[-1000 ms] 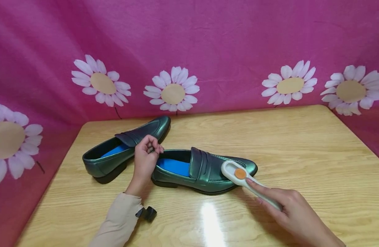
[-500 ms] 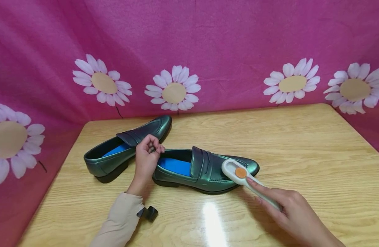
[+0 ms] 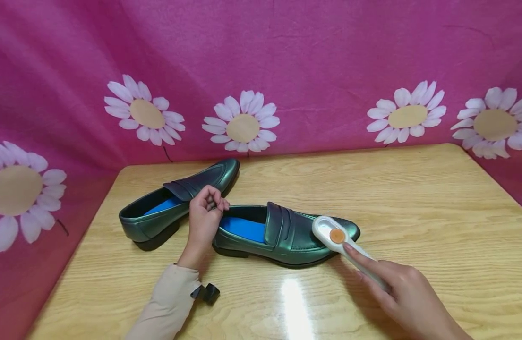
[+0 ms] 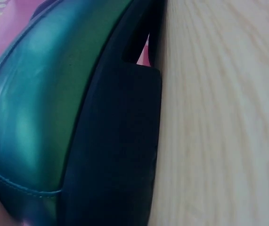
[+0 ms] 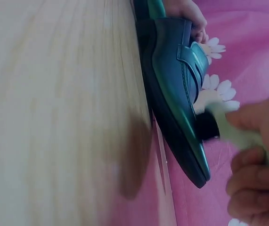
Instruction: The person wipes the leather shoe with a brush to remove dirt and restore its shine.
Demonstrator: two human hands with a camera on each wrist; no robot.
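Note:
A dark green metallic loafer (image 3: 286, 236) with a blue insole stands on the table, toe to the right. My left hand (image 3: 205, 217) grips the top of its heel with curled fingers; part of the hand hides the heel rim. My right hand (image 3: 407, 290) holds a white-handled shoe brush (image 3: 326, 229) with an orange button, index finger extended along the handle. The right wrist view shows the brush's dark bristles (image 5: 207, 126) against the upper near the toe. Close up in the left wrist view is a loafer's black heel block (image 4: 115, 136).
The matching loafer (image 3: 150, 217) lies at an angle behind and left of my left hand. Both shoes are on a wooden table (image 3: 414, 198). A pink cloth (image 3: 312, 61) printed with white daisies hangs behind it.
The brush has slid slightly right toward the toe, and its head has tipped a little. My left hand keeps its place at the heel. The whole head view has shifted slightly.

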